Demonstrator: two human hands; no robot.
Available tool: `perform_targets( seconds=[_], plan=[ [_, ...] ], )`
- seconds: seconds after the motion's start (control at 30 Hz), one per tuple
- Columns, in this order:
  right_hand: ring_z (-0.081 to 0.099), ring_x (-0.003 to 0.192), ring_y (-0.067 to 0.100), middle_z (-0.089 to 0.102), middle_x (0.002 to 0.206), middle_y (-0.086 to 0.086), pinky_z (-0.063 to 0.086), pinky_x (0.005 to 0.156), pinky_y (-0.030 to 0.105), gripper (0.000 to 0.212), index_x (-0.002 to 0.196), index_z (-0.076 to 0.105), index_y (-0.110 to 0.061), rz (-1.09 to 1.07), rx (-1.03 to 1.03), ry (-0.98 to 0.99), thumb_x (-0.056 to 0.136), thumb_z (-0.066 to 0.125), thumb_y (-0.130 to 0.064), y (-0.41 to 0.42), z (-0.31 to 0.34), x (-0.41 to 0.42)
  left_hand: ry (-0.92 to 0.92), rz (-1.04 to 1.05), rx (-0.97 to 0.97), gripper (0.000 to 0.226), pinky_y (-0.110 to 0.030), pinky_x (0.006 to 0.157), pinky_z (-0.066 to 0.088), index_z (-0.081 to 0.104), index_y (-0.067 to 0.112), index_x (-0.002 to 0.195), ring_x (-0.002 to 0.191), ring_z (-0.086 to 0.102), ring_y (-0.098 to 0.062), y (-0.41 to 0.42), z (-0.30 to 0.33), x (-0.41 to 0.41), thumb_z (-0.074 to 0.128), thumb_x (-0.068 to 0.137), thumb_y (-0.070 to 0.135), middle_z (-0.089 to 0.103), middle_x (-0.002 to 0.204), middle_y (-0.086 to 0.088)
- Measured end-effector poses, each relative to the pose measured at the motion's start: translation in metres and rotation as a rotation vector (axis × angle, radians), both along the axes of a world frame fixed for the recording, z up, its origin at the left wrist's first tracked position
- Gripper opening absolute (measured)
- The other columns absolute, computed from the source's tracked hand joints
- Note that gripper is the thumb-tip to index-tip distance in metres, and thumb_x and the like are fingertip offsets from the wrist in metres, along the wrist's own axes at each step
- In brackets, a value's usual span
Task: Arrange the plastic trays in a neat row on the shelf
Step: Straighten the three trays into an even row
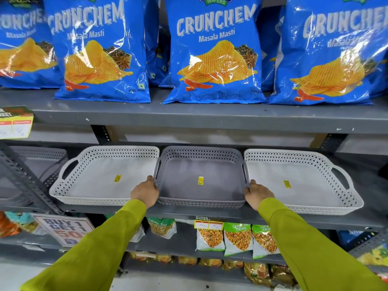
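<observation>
Three perforated plastic trays stand side by side on the grey middle shelf point(189, 213). A white tray point(100, 185) is on the left, a grey tray point(201, 185) in the middle, another white tray point(302, 185) on the right. Each has a small yellow sticker inside. My left hand point(144, 193) grips the grey tray's front left corner, fingers curled over its rim. My right hand point(257, 193) grips its front right corner the same way. The grey tray's side walls touch both white trays.
Blue chip bags point(214, 49) fill the shelf above, close over the trays. More grey trays point(37, 164) sit on the adjoining shelf at left. Snack packets point(237, 238) hang below, with a sale sign point(63, 228) at lower left.
</observation>
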State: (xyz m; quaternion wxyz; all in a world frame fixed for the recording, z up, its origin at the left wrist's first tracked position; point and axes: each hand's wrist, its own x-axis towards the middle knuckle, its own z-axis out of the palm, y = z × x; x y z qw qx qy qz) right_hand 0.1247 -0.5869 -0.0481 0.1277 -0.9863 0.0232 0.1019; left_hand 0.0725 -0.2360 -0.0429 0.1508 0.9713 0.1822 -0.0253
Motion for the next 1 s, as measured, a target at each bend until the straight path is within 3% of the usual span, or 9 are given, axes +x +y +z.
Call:
perform_targets(
  seconds=[0.37,0.57,0.73,0.9,1.0],
  plan=[
    [0.06,0.107,0.037,0.062,0.121,0.021,0.045,0.081,0.038,0.037,0.12,0.043,-0.005,0.02,-0.014,0.011,0.097,0.031,-0.032,-0.006,0.001,-0.007,-0.016,-0.016,-0.003,0.032,-0.043,0.082,0.049,0.043,0.004,0.122,0.104,0.062,-0.045,-0.003,0.001,-0.013,0.037,0.097,0.024,0.066,0.116,-0.026],
    [0.061,0.103,0.037,0.063,0.117,0.021,0.04,0.073,0.035,0.025,0.102,0.038,-0.011,0.025,-0.007,0.013,0.097,0.032,-0.035,-0.01,-0.004,-0.007,-0.02,-0.045,-0.011,0.034,-0.041,0.082,0.049,0.044,0.005,0.123,0.104,0.062,-0.043,-0.004,0.008,-0.02,0.037,0.097,0.025,0.066,0.116,-0.025],
    [0.06,0.104,0.037,0.062,0.117,0.022,0.04,0.073,0.035,0.024,0.1,0.037,-0.012,0.02,-0.007,0.003,0.097,0.033,-0.035,-0.008,-0.005,-0.01,-0.038,-0.059,0.005,0.034,-0.041,0.08,0.049,0.044,0.006,0.123,0.103,0.063,-0.042,0.0,0.008,-0.023,0.038,0.096,0.026,0.067,0.114,-0.024],
    [0.059,0.102,0.037,0.059,0.117,0.018,0.039,0.073,0.034,0.039,0.114,0.046,-0.009,0.045,-0.032,0.017,0.094,0.029,-0.038,-0.011,-0.01,-0.007,-0.062,-0.057,0.018,0.034,-0.041,0.08,0.049,0.045,0.007,0.122,0.102,0.064,-0.042,0.001,0.007,-0.023,0.038,0.095,0.026,0.068,0.113,-0.023],
    [0.059,0.101,0.037,0.056,0.108,0.017,0.042,0.074,0.035,0.042,0.111,0.046,-0.009,0.047,-0.039,0.021,0.092,0.027,-0.041,-0.012,-0.012,-0.006,-0.072,-0.061,0.026,0.033,-0.041,0.079,0.05,0.046,0.007,0.121,0.1,0.064,-0.042,0.001,0.007,-0.023,0.038,0.095,0.026,0.069,0.111,-0.022]
  ],
)
